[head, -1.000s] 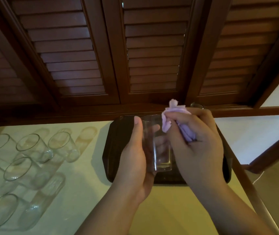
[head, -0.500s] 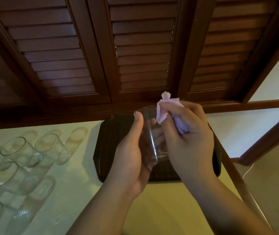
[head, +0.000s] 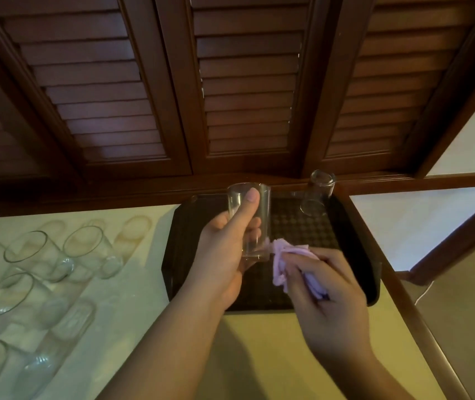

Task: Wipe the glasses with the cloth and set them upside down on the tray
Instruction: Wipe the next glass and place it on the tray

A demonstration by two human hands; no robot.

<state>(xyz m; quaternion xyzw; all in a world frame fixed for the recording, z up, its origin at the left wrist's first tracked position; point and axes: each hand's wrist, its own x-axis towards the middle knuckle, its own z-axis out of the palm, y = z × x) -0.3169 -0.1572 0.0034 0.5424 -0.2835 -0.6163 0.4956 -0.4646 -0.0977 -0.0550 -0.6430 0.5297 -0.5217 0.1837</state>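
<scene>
My left hand (head: 224, 255) grips a clear glass (head: 256, 223) upright above the dark tray (head: 178, 255), thumb along its near side. My right hand (head: 328, 290) holds a bunched lilac cloth (head: 281, 265), now out of the glass and just right of its base. One glass (head: 317, 194) stands upside down at the tray's far right corner. Several more glasses (head: 42, 255) stand on the pale counter at the left.
Dark louvred wooden doors (head: 245, 82) rise behind the counter. A wooden rail (head: 389, 269) borders the counter's right edge, with a drop to the floor beyond it. Pale counter surface (head: 259, 342) lies in front of the tray.
My right hand has pulled the cloth away from the glass's rim and dropped to beside its base. The upside-down glass on the tray has come into view.
</scene>
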